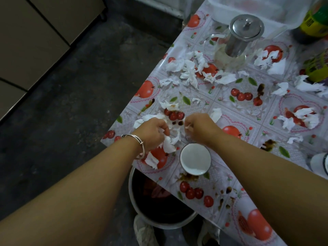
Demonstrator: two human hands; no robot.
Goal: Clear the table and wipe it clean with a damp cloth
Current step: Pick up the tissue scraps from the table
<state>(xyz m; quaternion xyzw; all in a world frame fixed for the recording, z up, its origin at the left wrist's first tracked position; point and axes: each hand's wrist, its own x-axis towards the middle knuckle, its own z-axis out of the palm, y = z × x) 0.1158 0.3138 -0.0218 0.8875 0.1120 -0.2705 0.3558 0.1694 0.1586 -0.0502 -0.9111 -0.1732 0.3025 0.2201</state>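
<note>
Left hand (154, 132) with a bracelet (137, 144) gripping crumpled tissue (168, 144), right hand (200, 126) pinching a small scrap (188, 128), white cup (195, 159) just below them, torn tissues (191, 70) scattered over the fruit-patterned table (230, 107), glass teapot (239, 38) beyond, bin (159, 206) beneath the table edge.

We list a glossy plastic tablecloth (230, 107) printed with fruit; torn scraps of soft white tissue paper (190, 71); a clear glass teapot (230, 48) with a brushed metal lid (246, 26) and strainer; a smooth glazed white bowl (195, 159); a polished metal bangle (137, 139); a dull metal bucket (159, 224); a rough matt concrete floor (79, 86).
</note>
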